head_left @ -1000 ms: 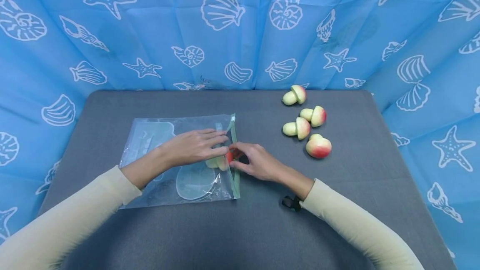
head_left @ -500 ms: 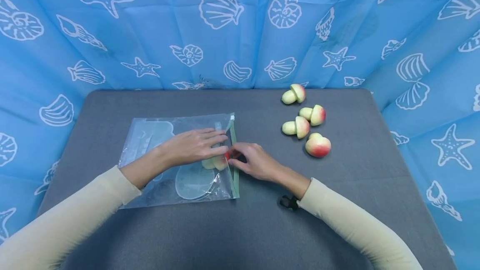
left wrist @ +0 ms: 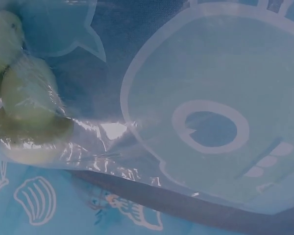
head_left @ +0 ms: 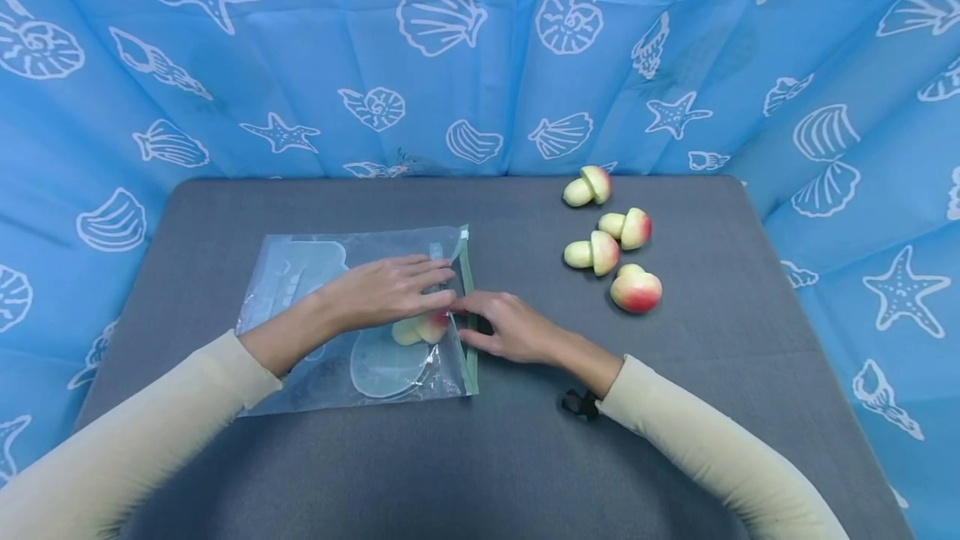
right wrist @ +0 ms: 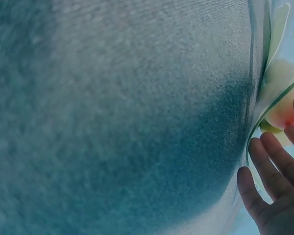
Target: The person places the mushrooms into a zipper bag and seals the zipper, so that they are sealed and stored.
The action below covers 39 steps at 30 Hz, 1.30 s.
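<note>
A clear zip bag (head_left: 300, 382) with a green zip strip (head_left: 471, 357) lies flat, its mouth facing right. Over it my left hand (head_left: 390, 294) holds the upper film near the mouth, fingers pointing right and thumb hidden. Inside, just past the mouth, lies a toy mushroom (head_left: 422, 328) with a cream stem and red-tinted cap. My right hand (head_left: 510, 327) reaches into the mouth, fingertips beside that cap, thumb and fingers spread apart. In the right wrist view, its fingers (right wrist: 269, 169) are extended near the reddish cap. Pale mushrooms (left wrist: 32, 93) show through the film in the left wrist view.
Several more toy mushrooms, including a round red-capped one (head_left: 636, 289), lie on the grey table (head_left: 525, 457) to the right of the bag. A blue curtain (head_left: 510, 65) with white seashell prints hangs behind the table. A black wrist strap part (head_left: 580, 403) sits by the right sleeve.
The toy mushroom has moved left, deeper into the bag. My right fingers have come off it and spread, and the left hand has stayed in place.
</note>
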### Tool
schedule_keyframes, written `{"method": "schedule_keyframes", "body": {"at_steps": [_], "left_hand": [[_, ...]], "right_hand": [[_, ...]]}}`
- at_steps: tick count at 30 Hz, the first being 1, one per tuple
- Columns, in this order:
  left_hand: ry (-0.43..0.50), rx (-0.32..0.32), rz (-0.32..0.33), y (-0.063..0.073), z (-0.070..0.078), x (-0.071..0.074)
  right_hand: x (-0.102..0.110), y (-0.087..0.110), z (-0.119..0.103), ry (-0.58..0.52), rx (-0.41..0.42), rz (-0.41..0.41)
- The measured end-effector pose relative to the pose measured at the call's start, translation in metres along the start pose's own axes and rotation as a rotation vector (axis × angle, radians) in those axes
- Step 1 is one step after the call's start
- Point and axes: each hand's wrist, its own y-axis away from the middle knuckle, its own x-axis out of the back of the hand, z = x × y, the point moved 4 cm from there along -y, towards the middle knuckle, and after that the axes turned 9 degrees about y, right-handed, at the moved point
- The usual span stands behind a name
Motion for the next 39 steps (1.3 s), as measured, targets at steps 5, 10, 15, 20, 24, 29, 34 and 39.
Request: {"method": "schedule_keyframes", "body": {"at_steps": [5,10,15,20,24,29,34,39], "left_hand": [[0.007,0.000,0.008,0.001,0.000,0.000],[-0.002,-0.002,0.009,0.001,0.000,0.000],[-0.004,-0.002,0.005,0.000,0.000,0.000],[-0.006,-0.003,0.005,0.000,0.000,0.000],[-0.010,-0.007,0.006,0.000,0.001,0.000],[0.000,0.002,-0.008,0.000,0.001,-0.001],[-0.007,-0.001,-0.009,0.000,0.001,-0.001],[-0.024,-0.012,0.007,0.000,0.001,-0.003]], "right_hand": [[-0.001,0.002,-0.001,0.029,0.029,-0.032],[0.000,0.006,0.000,0.030,0.020,-0.045],[0.006,0.010,0.002,0.023,-0.006,-0.054],[0.015,0.017,0.004,0.029,-0.034,-0.051],[0.024,0.025,0.009,0.043,-0.067,-0.049],[0.038,0.038,0.016,0.056,-0.104,-0.016],[0.057,0.053,0.024,0.088,-0.131,0.046],[0.075,0.067,0.033,0.102,-0.155,0.119]]}}
